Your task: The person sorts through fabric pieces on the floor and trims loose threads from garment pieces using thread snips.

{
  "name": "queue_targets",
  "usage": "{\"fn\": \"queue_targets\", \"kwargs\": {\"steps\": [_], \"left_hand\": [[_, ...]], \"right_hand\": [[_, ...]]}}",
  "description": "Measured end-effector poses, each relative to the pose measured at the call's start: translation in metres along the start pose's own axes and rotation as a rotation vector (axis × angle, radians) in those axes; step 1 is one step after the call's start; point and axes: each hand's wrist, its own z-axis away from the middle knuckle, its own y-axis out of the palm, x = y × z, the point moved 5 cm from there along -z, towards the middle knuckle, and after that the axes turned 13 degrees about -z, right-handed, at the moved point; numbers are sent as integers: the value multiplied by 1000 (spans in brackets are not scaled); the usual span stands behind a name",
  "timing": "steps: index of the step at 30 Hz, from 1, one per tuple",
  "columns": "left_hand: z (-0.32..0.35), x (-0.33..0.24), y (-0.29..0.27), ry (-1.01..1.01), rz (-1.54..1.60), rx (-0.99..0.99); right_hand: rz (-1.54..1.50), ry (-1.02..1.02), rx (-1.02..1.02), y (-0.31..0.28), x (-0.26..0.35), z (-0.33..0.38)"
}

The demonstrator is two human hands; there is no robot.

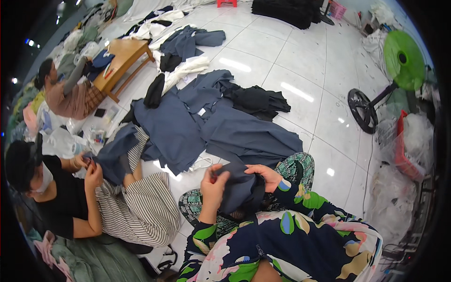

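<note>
A dark grey-blue garment is gathered in my lap, over my crossed legs. My right hand grips its right side, thumb on top. My left hand is closed at the garment's left edge, with a small red thing between its fingers; most of that is hidden, so its kind is unclear. Just beyond my hands, a large spread of the same grey-blue garments lies on the floor. A white cord loop rests near my left hand.
At my left a seated co-worker in a cap handles a grey-blue garment. Another person sits by a low wooden table. A green fan and a red crate with plastic bags stand on the right. Black garments lie farther off.
</note>
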Motion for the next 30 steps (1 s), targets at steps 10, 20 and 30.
{"fn": "queue_targets", "kwargs": {"steps": [10, 20, 30], "left_hand": [[14, -26, 15, -20, 71, 132], [54, -89, 36, -30, -95, 77], [66, -107, 30, 108, -110, 254]], "right_hand": [[1549, -1026, 805, 181, 29, 156], [2011, -1725, 1262, 243, 11, 307], [1576, -1313, 1430, 217, 33, 266]]}}
